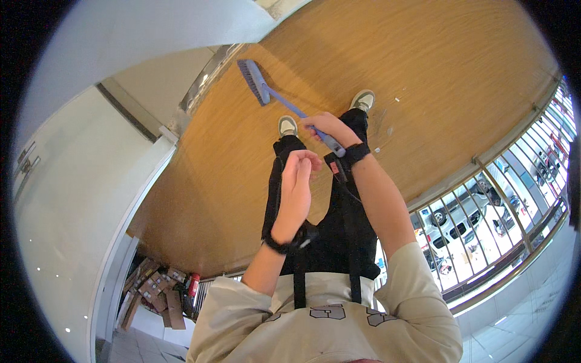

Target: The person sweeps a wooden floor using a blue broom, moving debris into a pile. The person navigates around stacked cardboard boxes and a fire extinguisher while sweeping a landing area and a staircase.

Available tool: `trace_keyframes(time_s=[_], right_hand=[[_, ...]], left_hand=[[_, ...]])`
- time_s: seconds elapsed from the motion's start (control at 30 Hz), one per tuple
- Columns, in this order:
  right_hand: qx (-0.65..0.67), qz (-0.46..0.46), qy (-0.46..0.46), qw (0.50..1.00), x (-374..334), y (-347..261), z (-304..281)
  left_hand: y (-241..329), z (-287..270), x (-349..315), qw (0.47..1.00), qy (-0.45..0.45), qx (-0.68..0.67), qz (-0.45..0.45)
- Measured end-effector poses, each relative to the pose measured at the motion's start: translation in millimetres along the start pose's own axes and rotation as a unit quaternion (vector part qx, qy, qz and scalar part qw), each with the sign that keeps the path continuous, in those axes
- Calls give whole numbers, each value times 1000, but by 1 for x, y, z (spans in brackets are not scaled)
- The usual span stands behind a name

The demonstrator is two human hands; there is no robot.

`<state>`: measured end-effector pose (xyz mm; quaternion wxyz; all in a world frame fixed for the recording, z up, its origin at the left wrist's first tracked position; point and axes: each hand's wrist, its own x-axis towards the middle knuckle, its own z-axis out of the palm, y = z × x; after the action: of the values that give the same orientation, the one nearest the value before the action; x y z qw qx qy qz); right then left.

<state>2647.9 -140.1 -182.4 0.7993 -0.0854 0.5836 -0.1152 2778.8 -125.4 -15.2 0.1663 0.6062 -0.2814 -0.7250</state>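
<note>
My right hand (328,126) is closed round the handle of a blue-purple broom (286,103). The end of the handle sticks out past the hand toward my wrist. Ahead and to the left, the broom's wide head shows dark bristles turned to the left, close to the edge of the wooden floor (218,199). Apart from the broom, my left hand (296,179) is held in front of my legs with loosely curved fingers. Nothing can be seen in it, though its palm is partly hidden. Black bands circle both my wrists.
My shoes stand on the wood-patterned floor, near small white scraps (377,149). At right a metal railing (478,181) overlooks parked vehicles below. A white door panel (72,199) is at left. Flattened cardboard (158,290) and a red cylinder (193,284) lie lower left.
</note>
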Motion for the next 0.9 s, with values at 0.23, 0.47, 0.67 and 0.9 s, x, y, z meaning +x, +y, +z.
trace_keyframes(time_s=[0.23, 0.47, 0.67, 0.9], right_hand=[[81, 56, 82, 992, -51, -11, -144], [121, 35, 166, 978, -122, -20, -283], [57, 5, 219, 974, -169, -32, -309], [92, -5, 113, 989, -186, -50, -243]], left_hand=[[-57, 99, 76, 987, -34, -23, -154], [-18, 283, 109, 967, -245, 25, -67], [8, 340, 106, 952, -273, -2, -141], [18, 301, 57, 972, -180, -41, -144]])
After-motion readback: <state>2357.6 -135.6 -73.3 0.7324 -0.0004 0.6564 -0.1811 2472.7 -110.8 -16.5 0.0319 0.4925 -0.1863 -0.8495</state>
